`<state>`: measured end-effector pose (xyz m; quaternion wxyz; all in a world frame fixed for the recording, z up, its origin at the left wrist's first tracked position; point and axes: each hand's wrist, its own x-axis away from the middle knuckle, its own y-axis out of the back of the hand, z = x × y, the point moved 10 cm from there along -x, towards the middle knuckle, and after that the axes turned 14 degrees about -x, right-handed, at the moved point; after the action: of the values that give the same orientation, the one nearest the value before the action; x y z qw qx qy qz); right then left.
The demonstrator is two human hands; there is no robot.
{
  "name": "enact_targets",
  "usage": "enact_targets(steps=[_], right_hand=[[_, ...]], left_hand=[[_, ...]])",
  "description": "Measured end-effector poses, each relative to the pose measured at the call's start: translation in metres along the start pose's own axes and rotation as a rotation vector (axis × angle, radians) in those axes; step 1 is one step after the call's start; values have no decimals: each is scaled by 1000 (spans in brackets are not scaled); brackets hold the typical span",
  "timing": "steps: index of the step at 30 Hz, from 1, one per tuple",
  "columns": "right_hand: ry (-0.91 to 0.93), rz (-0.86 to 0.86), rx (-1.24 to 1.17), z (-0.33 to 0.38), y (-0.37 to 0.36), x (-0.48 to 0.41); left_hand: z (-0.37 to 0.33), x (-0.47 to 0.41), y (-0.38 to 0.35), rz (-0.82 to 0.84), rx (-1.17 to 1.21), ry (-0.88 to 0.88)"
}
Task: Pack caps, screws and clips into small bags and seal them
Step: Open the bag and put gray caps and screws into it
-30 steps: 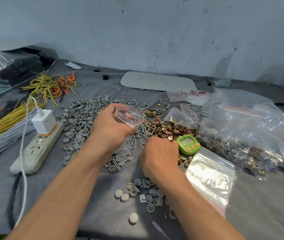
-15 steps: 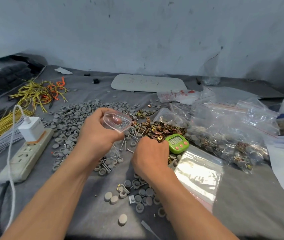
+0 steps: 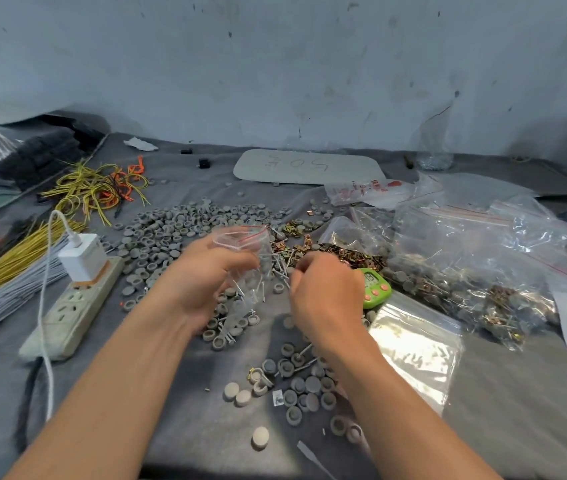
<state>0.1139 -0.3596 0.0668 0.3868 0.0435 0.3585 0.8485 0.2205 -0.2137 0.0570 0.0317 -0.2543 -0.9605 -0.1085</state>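
My left hand [image 3: 205, 275] grips a small clear zip bag [image 3: 244, 244] with a red strip at its open mouth, held above the grey table. My right hand [image 3: 323, 292] hovers just right of the bag with its fingers curled and pinched together; what they hold is too blurred to tell. Silver screws [image 3: 280, 266] lie scattered between the two hands. Grey round caps [image 3: 185, 230] spread in a wide pile behind the left hand, and more caps [image 3: 295, 386] lie near my right wrist. Brass-coloured clips [image 3: 337, 252] are heaped behind the right hand.
A green timer [image 3: 375, 285] sits by the right hand, with a stack of empty zip bags [image 3: 413, 348] beside it. Filled bags [image 3: 465, 265] pile up at the right. A power strip with a white charger [image 3: 81, 292] and bundles of yellow and grey wires [image 3: 5, 268] lie left.
My right hand has lifted off the table from the clips and moved up toward the bag. The left hand has tilted the bag's mouth toward the right hand.
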Motion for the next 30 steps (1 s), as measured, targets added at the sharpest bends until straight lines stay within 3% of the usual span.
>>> enact_targets(steps=[2, 4, 8, 11, 14, 16, 18, 21, 22, 26, 30], right_hand=[[65, -136, -246, 8, 26, 1], [245, -202, -410, 26, 46, 7], [519, -168, -261, 54, 47, 21], [560, -61, -135, 57, 27, 23], [517, 58, -182, 54, 14, 21], [437, 23, -400, 47, 25, 14], [355, -133, -561, 33, 49, 9], [220, -251, -586, 7, 72, 2], [182, -176, -513, 2, 69, -2], [130, 422, 8, -4, 9, 10], [133, 608, 263, -10, -25, 29]], left_hand=[[1, -2, -2, 42, 31, 18], [-3, -1, -7, 81, -70, -27], [-17, 7, -12, -13, -455, -211], [-31, 14, -18, -85, -706, -323], [-35, 17, -21, -57, -724, -364], [-32, 17, -18, -27, -577, -327], [-26, 14, -10, -16, -401, -233], [-17, 9, 4, 5, -146, -91], [-17, 8, 6, 30, -49, -70], [-19, 10, 2, 116, 390, 10], [-19, 11, 2, 167, 671, 55]])
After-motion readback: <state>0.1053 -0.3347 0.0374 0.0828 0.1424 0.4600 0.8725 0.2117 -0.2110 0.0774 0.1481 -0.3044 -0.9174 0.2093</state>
